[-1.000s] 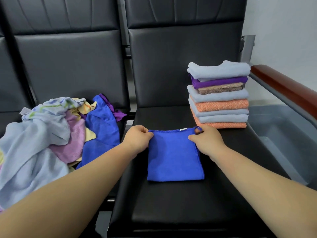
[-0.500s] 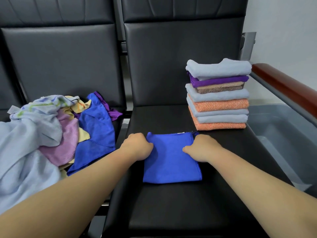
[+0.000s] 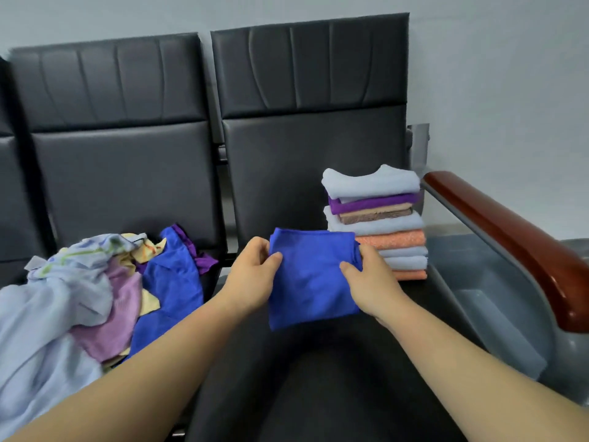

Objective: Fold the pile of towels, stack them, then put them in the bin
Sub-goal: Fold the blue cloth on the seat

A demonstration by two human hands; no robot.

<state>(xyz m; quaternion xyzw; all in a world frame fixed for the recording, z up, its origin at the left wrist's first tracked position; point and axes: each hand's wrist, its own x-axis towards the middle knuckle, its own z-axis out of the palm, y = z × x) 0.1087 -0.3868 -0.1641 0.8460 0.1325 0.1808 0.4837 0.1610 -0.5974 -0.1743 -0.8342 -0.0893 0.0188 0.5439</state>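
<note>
The folded blue towel (image 3: pixel 314 279) is held above the black seat (image 3: pixel 318 384), in front of the stack (image 3: pixel 382 218), its side edges pinched between thumb and fingers (image 3: pixel 256 247) of the left hand (image 3: pixel 251 279) and right hand (image 3: pixel 371 288). An unfolded pile (image 3: pixel 79 298) is noted on the adjoining seat (image 3: pixel 121 186).

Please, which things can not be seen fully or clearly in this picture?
Head view:
- Bin: partly behind the armrest, also cut by the right edge.
- Pile of unfolded towels: cut by the left edge, tangled; count unclear.
- Stack: lower left corner behind the blue towel.
- Left hand, right hand: fingers behind the towel.
</note>
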